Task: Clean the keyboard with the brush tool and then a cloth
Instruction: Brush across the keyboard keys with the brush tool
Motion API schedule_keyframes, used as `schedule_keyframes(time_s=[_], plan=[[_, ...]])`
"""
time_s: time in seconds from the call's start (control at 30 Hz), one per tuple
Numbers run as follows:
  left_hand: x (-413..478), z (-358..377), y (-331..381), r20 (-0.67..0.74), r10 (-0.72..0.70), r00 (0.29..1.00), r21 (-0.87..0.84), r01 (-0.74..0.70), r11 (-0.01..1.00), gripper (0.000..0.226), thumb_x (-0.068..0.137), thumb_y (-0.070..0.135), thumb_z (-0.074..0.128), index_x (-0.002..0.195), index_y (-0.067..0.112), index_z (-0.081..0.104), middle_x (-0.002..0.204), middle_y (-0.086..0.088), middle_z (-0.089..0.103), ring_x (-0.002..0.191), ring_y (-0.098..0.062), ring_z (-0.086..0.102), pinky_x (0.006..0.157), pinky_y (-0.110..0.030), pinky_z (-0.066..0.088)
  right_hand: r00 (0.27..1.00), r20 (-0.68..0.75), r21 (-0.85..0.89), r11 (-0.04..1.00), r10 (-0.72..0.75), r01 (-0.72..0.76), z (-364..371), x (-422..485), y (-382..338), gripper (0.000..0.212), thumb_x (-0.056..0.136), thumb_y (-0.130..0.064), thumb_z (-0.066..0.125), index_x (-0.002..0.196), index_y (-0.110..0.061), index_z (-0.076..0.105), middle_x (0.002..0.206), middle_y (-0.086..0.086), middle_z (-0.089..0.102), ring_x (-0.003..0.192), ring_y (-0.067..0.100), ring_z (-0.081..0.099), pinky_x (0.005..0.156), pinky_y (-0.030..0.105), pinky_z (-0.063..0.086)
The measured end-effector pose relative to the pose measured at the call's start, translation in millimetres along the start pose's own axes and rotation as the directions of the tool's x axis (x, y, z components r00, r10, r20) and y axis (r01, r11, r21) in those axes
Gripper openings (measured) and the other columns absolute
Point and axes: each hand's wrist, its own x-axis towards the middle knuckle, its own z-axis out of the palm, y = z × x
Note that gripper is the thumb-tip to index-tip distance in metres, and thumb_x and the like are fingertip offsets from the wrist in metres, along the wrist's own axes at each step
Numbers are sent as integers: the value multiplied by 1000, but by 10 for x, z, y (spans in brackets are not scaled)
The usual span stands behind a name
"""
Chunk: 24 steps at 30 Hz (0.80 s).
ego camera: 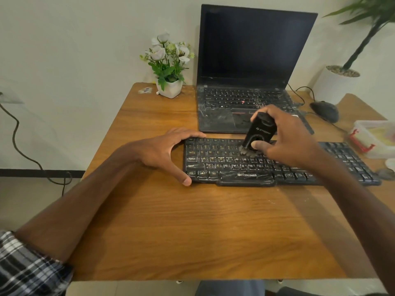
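Observation:
A black, dusty keyboard (224,165) lies across the wooden table (192,221), in front of a laptop. My right hand (286,137) grips a black brush tool (259,131), tilted, with its grey bristles (248,151) pressed on the upper key rows near the keyboard's middle. My left hand (171,150) rests at the keyboard's left end, fingers on its far corner and thumb at its near corner, bracing it. No cloth is clearly in view.
An open, dusty laptop (245,82) stands behind the keyboard. A white pot of flowers (170,82) sits at the back left. A black mouse (324,111), a clear plastic box with red clips (372,137) and a potted plant (339,82) are on the right.

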Motion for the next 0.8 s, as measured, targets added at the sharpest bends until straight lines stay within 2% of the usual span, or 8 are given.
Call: schedule_keyframes(time_s=[0.07,0.17,0.23,0.33,0.43,0.57,0.7,0.8], plan=[[-6,1,2,-2,6,1000,2,-6,1000,126,46,71,94,151,64,26,154,27,25,144,-4,27,123,-49,31,999,-34,-29,999,-31,30,-12,3,-23,62,77,-14,86,125,-28,50,108,-7,62,101,14,62,73,17,48],[-10,0,16,0,20,1000,4,-20,1000,125,48,67,95,152,63,26,152,28,26,144,-2,27,123,-48,31,999,-33,77,997,-14,17,43,-32,10,59,77,-15,87,123,-27,52,108,-10,62,103,12,63,80,24,55],[-13,0,25,-1,20,1000,4,-20,1000,125,48,66,95,152,63,26,150,30,27,142,2,27,123,-45,30,999,-37,70,998,0,3,21,-49,65,58,77,-15,87,122,-27,52,105,-13,61,102,11,64,75,17,52],[-9,0,28,-1,20,1000,8,-20,1000,125,48,67,95,152,63,26,151,29,27,143,1,27,123,-44,30,999,-40,-50,998,32,-34,-68,-63,99,58,79,-14,85,118,-29,46,98,-12,56,96,13,60,64,10,41],[-15,-6,12,-6,14,1000,5,-14,1000,124,48,66,96,151,64,26,151,28,28,143,0,28,123,-45,31,998,-60,-36,999,-8,6,-47,-43,65,58,78,-15,85,121,-26,48,101,-11,61,94,11,63,69,15,47],[-7,-2,-2,-8,24,1000,4,-24,1000,124,48,66,97,151,64,26,153,26,28,144,-4,29,122,-48,32,998,-53,49,998,28,-26,-40,-75,156,59,77,-18,87,124,-26,53,104,-11,63,99,7,64,78,20,53],[-3,-5,-2,-5,23,1000,-4,-23,1000,123,48,67,96,150,65,27,152,27,28,144,-4,30,122,-49,33,997,-68,-93,995,30,-36,-157,-90,172,61,77,-16,86,125,-24,50,103,-4,64,96,17,65,72,23,53],[-3,-8,5,-4,19,1000,12,-19,1000,123,48,68,95,150,66,26,153,26,27,144,-5,29,122,-49,32,997,-76,17,1000,-7,8,-77,-106,46,59,76,-15,86,122,-26,51,104,-9,64,96,9,65,74,22,55]])
